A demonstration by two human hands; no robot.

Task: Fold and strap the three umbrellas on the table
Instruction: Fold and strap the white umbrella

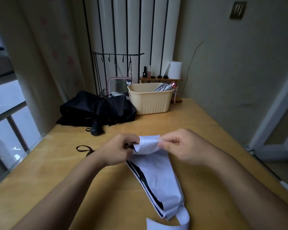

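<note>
A white umbrella [156,176] with black stripes lies collapsed on the wooden table [198,123], pointing toward me. My left hand [118,150] grips its far end on the left. My right hand [178,146] pinches a fold of its white canopy from the right. Its white strap [171,223] trails loose near the front edge, and a black wrist loop [84,148] lies left of my left wrist. A black umbrella [96,108] lies loosely bunched at the back left, its handle [96,127] pointing forward. A silver umbrella [165,87] with a pink handle sits folded in the basket.
A cream plastic basket [150,103] stands at the back of the table. Behind it are a pink-framed mirror [117,85], a wire rack with hooks [116,55] and a small wooden shelf [160,78] with bottles and a paper roll. A window lies left, a wall right.
</note>
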